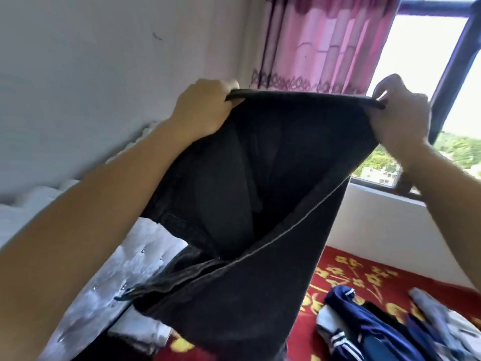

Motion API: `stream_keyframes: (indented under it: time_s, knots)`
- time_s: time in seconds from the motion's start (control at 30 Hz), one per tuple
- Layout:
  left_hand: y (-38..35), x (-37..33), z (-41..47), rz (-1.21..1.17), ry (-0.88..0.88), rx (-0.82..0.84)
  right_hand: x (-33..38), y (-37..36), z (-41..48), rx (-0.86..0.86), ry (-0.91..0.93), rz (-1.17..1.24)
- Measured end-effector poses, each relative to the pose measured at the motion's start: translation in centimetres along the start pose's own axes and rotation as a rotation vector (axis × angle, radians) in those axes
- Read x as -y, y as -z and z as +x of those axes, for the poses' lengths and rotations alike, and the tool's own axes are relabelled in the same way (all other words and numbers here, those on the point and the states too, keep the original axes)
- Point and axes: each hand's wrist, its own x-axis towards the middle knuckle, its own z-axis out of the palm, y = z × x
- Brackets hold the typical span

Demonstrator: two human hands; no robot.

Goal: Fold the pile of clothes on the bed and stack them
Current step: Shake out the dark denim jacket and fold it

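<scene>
A pair of black trousers (260, 183) hangs in the air in front of me, held up high by one edge. My left hand (203, 108) grips the left end of that edge with curled fingers. My right hand (400, 113) pinches the right end. The cloth stretches taut between the two hands and drops toward the bed, folding over itself lower down. Below on the right lies a pile of clothes (385, 327), with a dark blue garment with white stripes and some pale pieces. The trousers hide much of the bed.
The bed has a red cover with yellow flowers (351, 272). A white tufted headboard (109, 282) stands at the left against a pale wall. A pink curtain (325, 43) and a dark-framed window (442, 87) are behind the trousers.
</scene>
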Motion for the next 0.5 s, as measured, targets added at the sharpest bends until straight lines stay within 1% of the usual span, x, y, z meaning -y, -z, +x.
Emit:
stream_keyframes:
  time_s: [0.1,0.17,0.3,0.4,0.5]
  knots:
    - [0.6,-1.0,1.4,0.064,-0.028,-0.055,-0.1,1.5,0.8,-0.032,0.0,-0.055]
    - [0.5,-1.2,1.5,0.064,-0.037,-0.052,-0.3,1.6,0.3,-0.024,0.008,-0.066]
    - [-1.6,-1.1,0.6,0.044,-0.005,0.023,-1.5,0.1,-1.6,0.089,-0.011,-0.11]
    - [-5.4,-2.0,-0.8,-0.099,0.097,0.172,-3.3,-1.4,-3.6,0.198,-0.083,-0.135]
    - [-10.5,-4.6,-2.9,-0.323,0.197,0.419,-7.4,-2.9,-6.8,0.29,-0.22,-0.16]
